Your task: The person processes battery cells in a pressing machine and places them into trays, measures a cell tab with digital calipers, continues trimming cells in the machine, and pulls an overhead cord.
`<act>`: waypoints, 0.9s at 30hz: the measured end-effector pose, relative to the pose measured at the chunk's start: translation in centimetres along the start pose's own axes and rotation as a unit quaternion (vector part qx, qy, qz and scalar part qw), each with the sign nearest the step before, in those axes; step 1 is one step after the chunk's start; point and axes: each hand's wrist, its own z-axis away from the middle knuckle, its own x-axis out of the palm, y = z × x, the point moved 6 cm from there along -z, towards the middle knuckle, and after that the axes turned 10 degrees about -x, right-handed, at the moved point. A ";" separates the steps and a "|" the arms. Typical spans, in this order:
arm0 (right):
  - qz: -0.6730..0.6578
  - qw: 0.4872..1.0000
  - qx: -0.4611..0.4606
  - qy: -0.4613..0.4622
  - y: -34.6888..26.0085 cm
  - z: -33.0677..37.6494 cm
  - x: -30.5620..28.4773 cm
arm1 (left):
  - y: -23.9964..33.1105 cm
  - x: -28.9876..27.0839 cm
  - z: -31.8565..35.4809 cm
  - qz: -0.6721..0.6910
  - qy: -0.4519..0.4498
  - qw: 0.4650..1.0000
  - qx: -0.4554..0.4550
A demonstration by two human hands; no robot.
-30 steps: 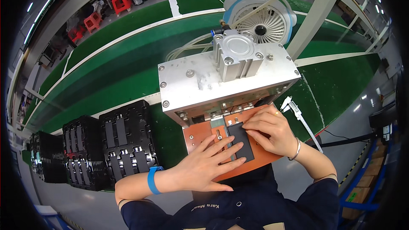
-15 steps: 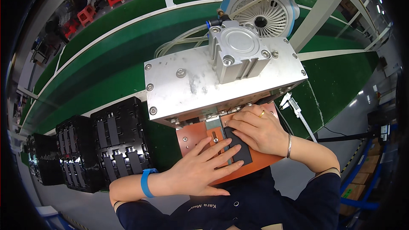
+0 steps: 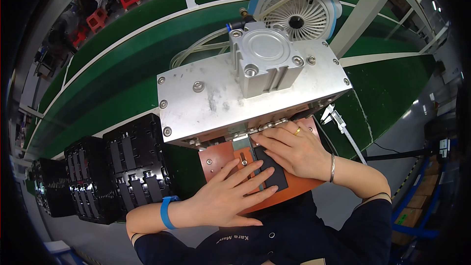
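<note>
On an orange plate in front of a silver pneumatic press lies a dark flat rectangular piece. My left hand lies flat with its fingers spread, their tips touching the piece's left side. A slotted metal strip shows just beyond those fingers. My right hand bends over the far end of the piece, fingers closed together and tips at the press's front opening. What the right fingertips pinch or press, if anything, is hidden.
Black trays holding dark strips stand in stacks on the left. A digital caliper lies right of the press. Behind it stand a white and blue fan and clear air hoses. A metal post rises at the back right.
The view has shifted a little, so the press sits slightly farther left. My right fingertips have moved slightly left along the press front; my left hand stays on the dark piece.
</note>
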 end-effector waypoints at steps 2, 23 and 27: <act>-0.007 0.997 0.004 0.075 0.2 0.4 -0.6 | 0.0 0.0 -0.1 -0.002 0.000 1.000 0.003; 0.016 0.999 0.022 0.018 0.2 0.1 -0.5 | 0.0 0.2 -0.1 -0.001 0.002 1.000 0.007; 0.008 0.998 0.014 0.054 0.2 0.0 -0.9 | -0.1 0.1 0.0 -0.002 0.001 1.000 0.002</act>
